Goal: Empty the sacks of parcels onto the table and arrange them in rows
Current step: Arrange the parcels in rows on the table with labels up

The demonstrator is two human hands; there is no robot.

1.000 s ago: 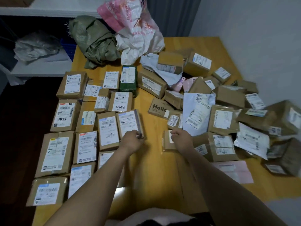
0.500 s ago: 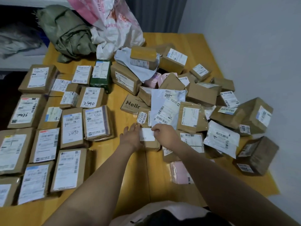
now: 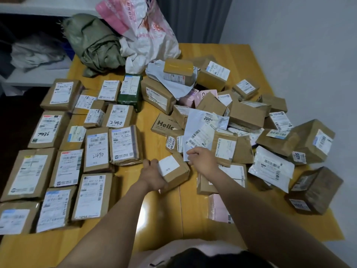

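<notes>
My left hand (image 3: pixel 152 176) grips a small brown box with a white label (image 3: pixel 174 171) from its left side, at the middle of the yellow table (image 3: pixel 160 213). Just right of that box, my right hand (image 3: pixel 202 159) hovers with loosely curled fingers by the lower edge of a white mailer (image 3: pixel 199 128) and holds nothing. Brown labelled parcels lie in neat rows (image 3: pixel 63 151) on the table's left half. A loose pile of boxes and mailers (image 3: pixel 247 120) covers the right half. A crumpled green sack (image 3: pixel 94 41) and a pink-and-white sack (image 3: pixel 148 33) lie at the far edge.
A grey wall (image 3: pixel 309 55) runs close along the table's right side. White shelves (image 3: pixel 29 78) with bundled bags stand at the far left. A pink mailer (image 3: pixel 218 207) lies under my right forearm. Bare tabletop shows between the rows and the pile, near me.
My left hand left the labelled parcel in the rows and moved right to take the small box. My right hand let that box go and shifted right, toward the white mailer.
</notes>
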